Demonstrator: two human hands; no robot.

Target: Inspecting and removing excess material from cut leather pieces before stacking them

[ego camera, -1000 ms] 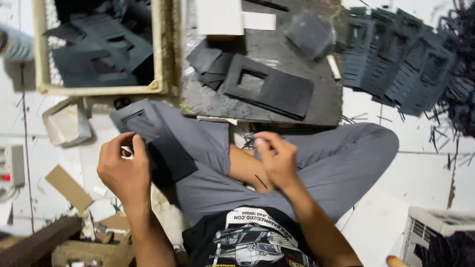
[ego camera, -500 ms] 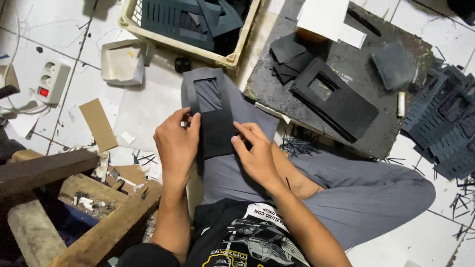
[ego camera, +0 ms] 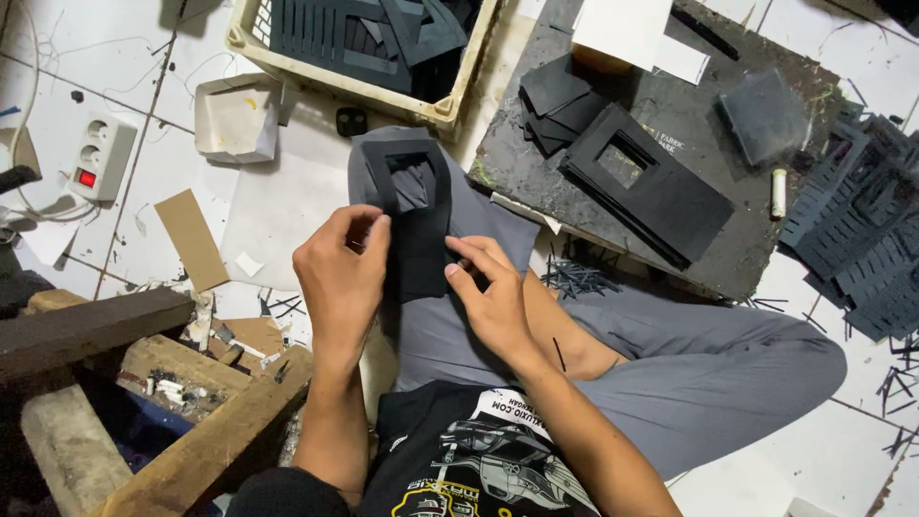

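I see my left hand (ego camera: pixel 343 278) and my right hand (ego camera: pixel 493 304) both pinching a black sheet piece with a rectangular window (ego camera: pixel 414 222), which lies on my grey trouser leg (ego camera: pixel 459 325) over the tiled floor (ego camera: pixel 278 206). The left hand grips its left edge, and the right hand presses the lower right edge with the fingers. Near, a dark board (ego camera: pixel 536 182) carries a stack of similar black frames (ego camera: pixel 643 187), and a cream crate (ego camera: pixel 450 101) holds more.

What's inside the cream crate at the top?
The cream crate holds dark cut-out sheets piled loosely, some with slots or window openings. The pile covers the crate's bottom, so anything beneath cannot be seen.
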